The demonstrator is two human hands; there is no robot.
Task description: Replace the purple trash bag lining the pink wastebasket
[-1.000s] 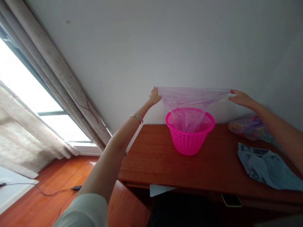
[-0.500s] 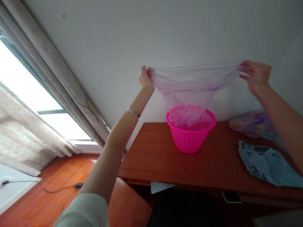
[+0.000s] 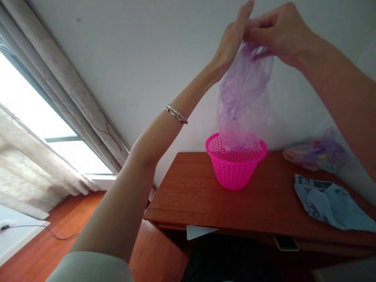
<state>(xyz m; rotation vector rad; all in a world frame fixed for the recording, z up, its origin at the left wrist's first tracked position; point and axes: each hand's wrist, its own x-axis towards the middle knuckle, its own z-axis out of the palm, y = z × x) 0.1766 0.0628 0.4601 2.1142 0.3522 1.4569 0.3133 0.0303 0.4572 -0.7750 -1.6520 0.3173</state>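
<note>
A thin translucent purple plastic bag [image 3: 245, 94] hangs down from my hands, its top bunched together. My right hand [image 3: 282, 33] pinches the gathered top between thumb and fingers. Right beside it, my left hand [image 3: 233, 43] is at the same bunched edge, one digit pointing up; its other fingers are mostly hidden behind the bag and my right hand. Below is a bright pink perforated plastic basket [image 3: 235, 172], upright on the desk. The bottom of the bag dips to the basket's opening.
The brown wooden desk [image 3: 182, 196] stands against a pale wall. At its right lie a filled purple plastic bag [image 3: 315, 152] and a folded printed cloth or paper [image 3: 331, 203]. A phone [image 3: 286, 243] sits below the front edge. Curtains [image 3: 76, 105] hang at the left.
My hands were wide apart, stretching the bag's mouth. They have come together and risen, the left moving right and the right moving left, so the bag's top is now bunched.
</note>
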